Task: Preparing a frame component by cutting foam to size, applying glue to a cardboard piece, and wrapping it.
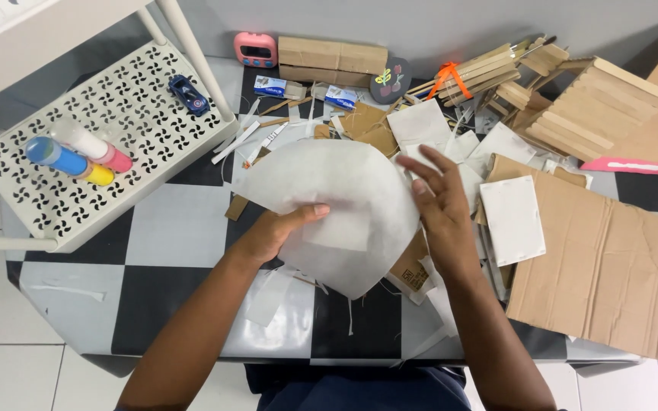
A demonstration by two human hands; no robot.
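Your left hand [279, 228] pinches the big, rounded white paper sheet [344, 202], thumb on top near its middle. Your right hand [439, 194] is open with fingers spread, touching the sheet's right edge, so the sheet lies between both hands, pointing down toward you. Right of the sheet lie a small white card [513, 219] and a flat brown cardboard piece [611, 266]. Behind the sheet sit a pink timer [256, 49] and a long brown box [333, 59]. Left of the sheet, a white rack [138, 114] holds coloured tubes [78, 156].

Checkered table [177, 228] w/ cardboard sheet [611, 266], paper scraps [451, 144], prob. wooden sticks [489, 72].
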